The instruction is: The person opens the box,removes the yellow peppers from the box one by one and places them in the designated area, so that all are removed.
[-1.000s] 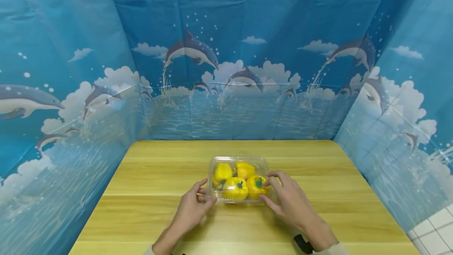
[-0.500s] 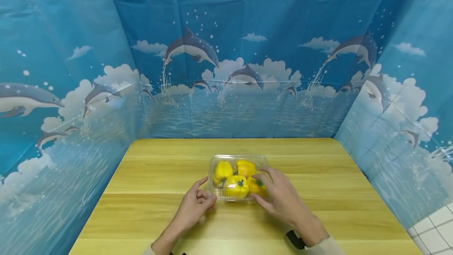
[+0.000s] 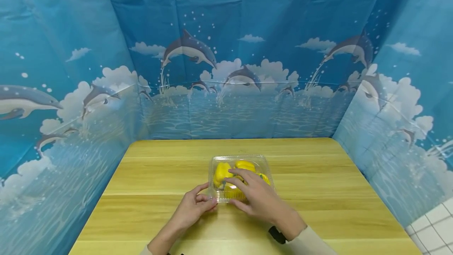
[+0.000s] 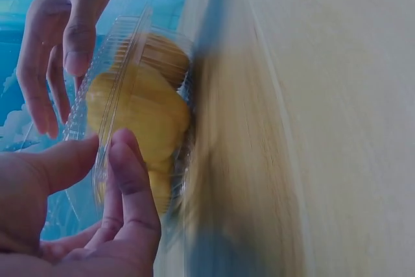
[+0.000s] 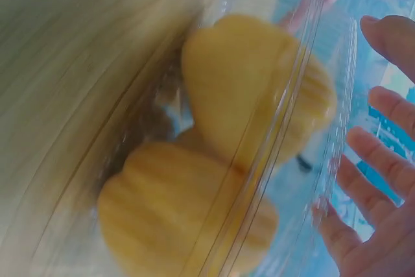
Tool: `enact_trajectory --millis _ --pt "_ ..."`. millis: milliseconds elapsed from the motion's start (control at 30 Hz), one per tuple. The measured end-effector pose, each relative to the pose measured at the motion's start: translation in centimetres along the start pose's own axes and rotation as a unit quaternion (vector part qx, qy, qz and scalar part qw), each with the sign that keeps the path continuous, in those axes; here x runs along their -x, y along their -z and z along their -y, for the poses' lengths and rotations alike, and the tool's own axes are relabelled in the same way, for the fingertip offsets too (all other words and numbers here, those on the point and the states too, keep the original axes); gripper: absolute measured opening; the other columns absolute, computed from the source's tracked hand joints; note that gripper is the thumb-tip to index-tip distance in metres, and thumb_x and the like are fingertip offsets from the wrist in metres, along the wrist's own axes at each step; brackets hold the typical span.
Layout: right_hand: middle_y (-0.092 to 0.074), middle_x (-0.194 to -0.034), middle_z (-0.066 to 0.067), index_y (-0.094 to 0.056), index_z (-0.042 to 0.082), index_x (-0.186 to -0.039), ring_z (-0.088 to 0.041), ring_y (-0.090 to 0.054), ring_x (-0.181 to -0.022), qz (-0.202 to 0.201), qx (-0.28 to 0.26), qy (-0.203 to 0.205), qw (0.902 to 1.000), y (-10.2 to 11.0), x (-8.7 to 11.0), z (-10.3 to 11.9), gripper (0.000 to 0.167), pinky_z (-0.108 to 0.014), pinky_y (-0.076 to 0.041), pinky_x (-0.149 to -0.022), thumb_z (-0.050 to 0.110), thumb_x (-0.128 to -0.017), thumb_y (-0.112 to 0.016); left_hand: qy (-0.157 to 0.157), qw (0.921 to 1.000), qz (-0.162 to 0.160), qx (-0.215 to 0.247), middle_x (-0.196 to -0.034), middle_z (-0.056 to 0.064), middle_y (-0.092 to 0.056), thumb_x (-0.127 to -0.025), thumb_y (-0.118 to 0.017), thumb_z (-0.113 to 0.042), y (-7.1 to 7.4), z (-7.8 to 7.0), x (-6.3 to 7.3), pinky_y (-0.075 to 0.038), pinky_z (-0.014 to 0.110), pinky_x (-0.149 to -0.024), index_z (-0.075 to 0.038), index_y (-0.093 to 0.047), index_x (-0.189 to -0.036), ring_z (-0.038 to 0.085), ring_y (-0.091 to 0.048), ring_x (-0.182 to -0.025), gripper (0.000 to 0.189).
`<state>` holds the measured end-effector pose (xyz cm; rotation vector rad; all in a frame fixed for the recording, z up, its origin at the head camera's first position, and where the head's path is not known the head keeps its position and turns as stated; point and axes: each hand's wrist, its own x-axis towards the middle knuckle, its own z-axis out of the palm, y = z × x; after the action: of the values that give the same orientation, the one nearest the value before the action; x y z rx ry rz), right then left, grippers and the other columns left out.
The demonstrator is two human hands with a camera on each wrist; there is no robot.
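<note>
A clear plastic clamshell box [image 3: 262, 163] with several yellow bell peppers [image 3: 222, 171] inside sits on the table, its lid lying over them. At its front left corner my left hand [image 3: 189, 209] pinches the rim between thumb and fingers; the left wrist view shows the thumb and index fingertip meeting at the edge of the box [image 4: 97, 189]. My right hand [image 3: 260, 198] hovers over or lightly touches the lid, fingers spread, and covers part of the front peppers. In the right wrist view, its fingers [image 5: 382, 154] spread beside the rim; two peppers [image 5: 253, 89] show through the plastic.
The light wooden table [image 3: 159, 168] extends around the box on all sides. Behind and beside it hangs a blue curtain [image 3: 230, 109] printed with dolphins. White tiles [image 3: 431, 223] show at the lower right.
My right hand has moved left across the lid, from the box's right side to over the front middle. My left hand stays at the front left corner. The box has shifted little.
</note>
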<state>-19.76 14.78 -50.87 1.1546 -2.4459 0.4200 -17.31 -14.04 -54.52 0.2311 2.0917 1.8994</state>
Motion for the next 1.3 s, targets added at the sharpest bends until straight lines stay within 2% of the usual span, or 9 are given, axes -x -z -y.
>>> enact_trajectory --millis 100,233,367,467,600,733,933,1300 --pt "-0.061 -0.172 -0.007 -0.064 0.03 -0.164 -0.032 -0.062 -0.158 0.021 -0.003 0.004 0.9998 -0.4 -0.6 0.6 0.066 -0.056 -0.059 -0.126 0.041 -0.105 -0.09 0.006 0.9998 0.017 0.011 -0.122 0.022 -0.085 -0.111 -0.082 -0.021 0.4 0.0 0.1 -0.07 0.034 -0.103 0.007 -0.032 -0.179 0.036 -0.086 -0.113 0.089" --pt "-0.062 -0.172 -0.006 -0.069 0.028 -0.159 -0.031 -0.062 -0.158 0.026 -0.015 0.02 0.9994 -1.0 -1.1 1.2 0.06 -0.057 -0.057 -0.128 0.038 -0.105 -0.091 0.007 0.9988 0.041 0.024 -0.131 0.024 -0.084 -0.111 -0.081 -0.018 0.9 0.1 0.3 -0.069 0.035 -0.107 0.004 -0.031 -0.181 0.038 -0.084 -0.121 0.088" --pt "-0.065 -0.17 -0.007 -0.076 0.027 -0.152 -0.028 -0.063 -0.155 0.024 -0.033 0.038 0.9985 -1.7 -1.4 1.6 0.051 -0.056 -0.059 -0.124 0.037 -0.104 -0.091 0.003 0.9979 0.057 0.031 -0.138 0.023 -0.083 -0.112 -0.079 -0.014 1.1 0.4 0.2 -0.069 0.034 -0.108 0.002 -0.031 -0.181 0.04 -0.082 -0.129 0.087" --pt "-0.067 -0.166 -0.006 -0.079 0.031 -0.148 -0.026 -0.064 -0.152 0.026 -0.027 0.043 0.9984 -2.2 -1.4 1.8 0.045 -0.054 -0.06 -0.122 0.039 -0.105 -0.09 0.005 0.9969 0.065 0.045 -0.14 0.024 -0.082 -0.112 -0.078 -0.011 1.1 0.5 0.1 -0.068 0.035 -0.11 0.001 -0.03 -0.182 0.038 -0.081 -0.131 0.086" --pt "-0.07 -0.161 -0.005 -0.081 0.038 -0.143 -0.025 -0.066 -0.147 0.02 0.0 0.043 0.9989 -2.8 -1.2 1.9 0.04 -0.052 -0.06 -0.121 0.041 -0.104 -0.091 0.016 0.9954 0.064 0.069 -0.138 0.025 -0.083 -0.113 -0.076 -0.007 1.0 0.6 0.0 -0.069 0.038 -0.11 0.0 -0.03 -0.182 0.033 -0.083 -0.127 0.083" --pt "-0.072 -0.157 -0.004 -0.084 0.042 -0.136 -0.024 -0.066 -0.143 0.008 0.017 0.036 0.9992 -3.2 -1.1 2.1 0.033 -0.052 -0.059 -0.12 0.044 -0.104 -0.091 0.028 0.9942 0.061 0.084 -0.133 0.021 -0.085 -0.113 -0.075 -0.006 0.9 0.7 -0.1 -0.07 0.037 -0.108 -0.001 -0.031 -0.182 0.028 -0.084 -0.12 0.081" --pt "-0.074 -0.152 -0.002 -0.089 0.043 -0.127 -0.024 -0.068 -0.138 -0.015 0.032 0.023 0.9991 -3.5 -1.1 2.4 0.025 -0.05 -0.06 -0.111 0.046 -0.103 -0.091 0.042 0.9925 0.06 0.098 -0.129 0.017 -0.087 -0.114 -0.073 -0.006 0.8 0.7 -0.1 -0.069 0.037 -0.108 -0.004 -0.034 -0.182 0.023 -0.084 -0.116 0.079" --pt "-0.076 -0.144 0.0 -0.093 0.039 -0.108 -0.023 -0.071 -0.126 -0.045 0.042 0.009 0.998 -4.1 -1.4 2.3 0.013 -0.042 -0.058 -0.099 0.043 -0.096 -0.097 0.054 0.9923 0.04 0.104 -0.126 0.015 -0.088 -0.112 -0.074 -0.007 0.3 0.6 -0.2 -0.069 0.035 -0.107 -0.005 -0.043 -0.179 0.023 -0.085 -0.115 0.074"
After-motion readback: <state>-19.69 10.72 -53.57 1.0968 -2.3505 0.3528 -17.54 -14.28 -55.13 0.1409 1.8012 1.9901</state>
